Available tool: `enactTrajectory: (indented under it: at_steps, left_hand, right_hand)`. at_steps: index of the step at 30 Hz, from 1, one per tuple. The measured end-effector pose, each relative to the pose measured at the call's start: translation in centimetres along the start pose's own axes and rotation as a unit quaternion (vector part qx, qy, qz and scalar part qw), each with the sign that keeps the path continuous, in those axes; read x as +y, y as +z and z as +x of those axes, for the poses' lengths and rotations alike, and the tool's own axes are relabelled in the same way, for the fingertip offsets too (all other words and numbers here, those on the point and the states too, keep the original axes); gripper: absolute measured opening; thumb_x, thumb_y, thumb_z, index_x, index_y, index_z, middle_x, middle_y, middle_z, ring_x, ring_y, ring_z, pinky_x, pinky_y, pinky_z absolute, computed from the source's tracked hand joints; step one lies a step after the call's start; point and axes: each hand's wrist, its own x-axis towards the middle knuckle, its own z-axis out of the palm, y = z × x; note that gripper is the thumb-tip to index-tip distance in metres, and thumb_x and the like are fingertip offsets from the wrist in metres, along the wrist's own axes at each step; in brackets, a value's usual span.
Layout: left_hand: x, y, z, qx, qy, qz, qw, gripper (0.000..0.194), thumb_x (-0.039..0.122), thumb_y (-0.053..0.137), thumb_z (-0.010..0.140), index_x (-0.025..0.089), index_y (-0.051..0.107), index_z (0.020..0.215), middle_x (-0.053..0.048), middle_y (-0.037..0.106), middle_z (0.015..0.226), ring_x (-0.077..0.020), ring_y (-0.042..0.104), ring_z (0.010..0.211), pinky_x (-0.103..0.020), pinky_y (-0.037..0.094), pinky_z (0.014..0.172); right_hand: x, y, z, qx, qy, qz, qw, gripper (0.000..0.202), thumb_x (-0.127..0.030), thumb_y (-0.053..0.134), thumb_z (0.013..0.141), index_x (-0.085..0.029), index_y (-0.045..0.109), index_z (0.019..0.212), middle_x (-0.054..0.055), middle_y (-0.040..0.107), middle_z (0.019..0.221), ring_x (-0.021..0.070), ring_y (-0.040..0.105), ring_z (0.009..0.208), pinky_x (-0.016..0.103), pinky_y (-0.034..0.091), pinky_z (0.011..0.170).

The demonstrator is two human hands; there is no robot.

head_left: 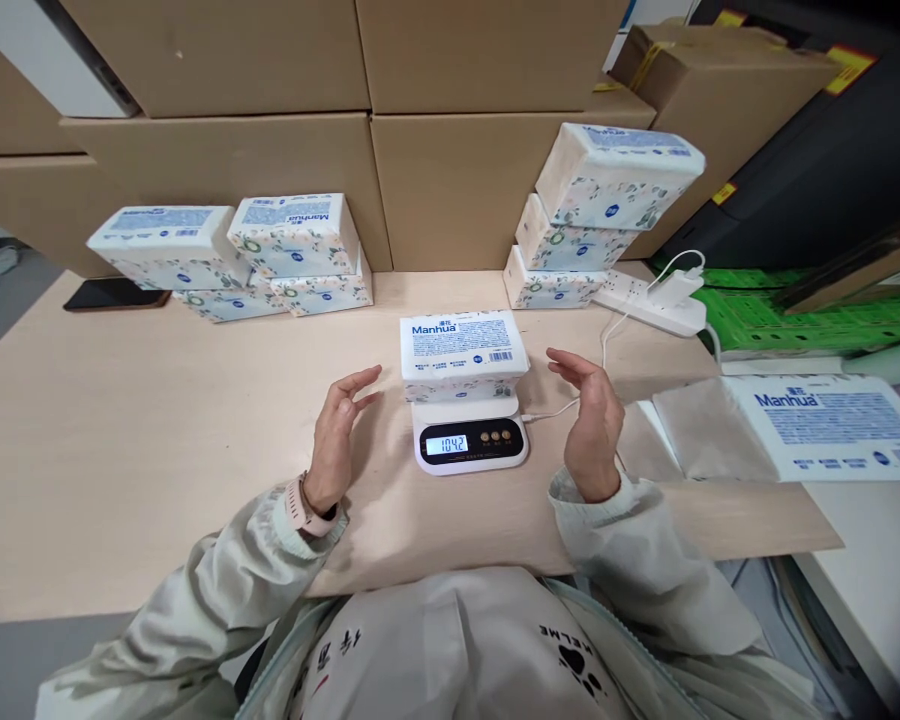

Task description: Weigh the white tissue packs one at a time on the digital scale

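Observation:
A Manhua tissue pack lies flat on a small white digital scale at the middle of the table. The scale's lit display reads 1042, possibly with a decimal point. To the left of the pack, my left hand is held apart from it, fingers extended and holding nothing. On the other side my right hand is also open, its fingers pointing toward the pack without touching it. A white cable runs from the scale's right side, passing behind my right hand.
Stacked tissue packs stand at the back left, beside a dark phone. Another stack of tissue packs rises at the back right, near a white power strip. Cardboard boxes wall off the rear. At right lies a large Manhua pack.

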Motion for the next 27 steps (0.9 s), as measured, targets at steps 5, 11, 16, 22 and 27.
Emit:
enactTrajectory:
  at_steps: [5, 11, 16, 22, 27]
  left_hand:
    - [0.5, 0.3, 0.7, -0.029, 0.017, -0.004, 0.999, 0.04, 0.051, 0.048, 0.106, 0.025, 0.067, 0.13, -0.01, 0.061, 0.146, -0.0279, 0.054, 0.141, -0.051, 0.047, 0.115]
    - [1.2, 0.4, 1.4, -0.062, -0.026, -0.012, 0.998, 0.044, 0.055, 0.052, 0.104, 0.023, 0.067, 0.13, -0.012, 0.06, 0.147, -0.0301, 0.052, 0.143, -0.056, 0.041, 0.122]
    - [2.1, 1.8, 1.9, -0.132, -0.075, -0.026, 0.988, 0.05, 0.055, 0.062, 0.099, 0.027, 0.063, 0.141, -0.01, 0.05, 0.161, -0.0317, 0.041, 0.155, -0.056, 0.032, 0.13]
    - [5.2, 2.3, 4.5, -0.174, 0.001, -0.066, 0.983, 0.047, 0.052, 0.062, 0.099, 0.029, 0.063, 0.141, -0.007, 0.049, 0.162, -0.0308, 0.033, 0.159, -0.055, 0.033, 0.13]
    - [9.5, -1.3, 11.0, -0.071, 0.175, -0.013, 0.982, 0.066, 0.051, 0.087, 0.081, 0.028, 0.06, 0.137, -0.004, 0.052, 0.157, -0.033, 0.038, 0.156, -0.048, 0.035, 0.13]
  right_hand:
    - [0.5, -0.5, 0.5, -0.012, -0.003, -0.056, 0.998, 0.052, -0.055, 0.034, 0.108, -0.025, 0.075, 0.118, 0.007, 0.076, 0.126, 0.0251, 0.066, 0.125, 0.051, 0.047, 0.113]
    - [1.0, -0.9, 1.0, -0.005, 0.003, -0.067, 0.998, 0.055, -0.058, 0.032, 0.107, -0.026, 0.076, 0.115, 0.008, 0.076, 0.124, 0.0263, 0.066, 0.125, 0.054, 0.044, 0.115]
    - [-0.6, -0.1, 1.1, -0.114, 0.021, -0.094, 0.989, 0.056, -0.065, 0.033, 0.105, -0.03, 0.073, 0.123, 0.006, 0.072, 0.135, 0.0279, 0.058, 0.134, 0.058, 0.036, 0.122]
    - [-6.1, 2.9, 2.5, -0.231, 0.05, -0.045, 0.971, 0.054, -0.068, 0.045, 0.101, -0.034, 0.062, 0.139, 0.007, 0.065, 0.143, 0.0308, 0.054, 0.137, 0.059, 0.042, 0.119]
    - [-9.8, 10.5, 7.9, -0.263, -0.043, 0.099, 0.959, 0.056, -0.065, 0.061, 0.095, -0.029, 0.061, 0.138, 0.004, 0.065, 0.144, 0.0274, 0.058, 0.137, 0.051, 0.046, 0.122]
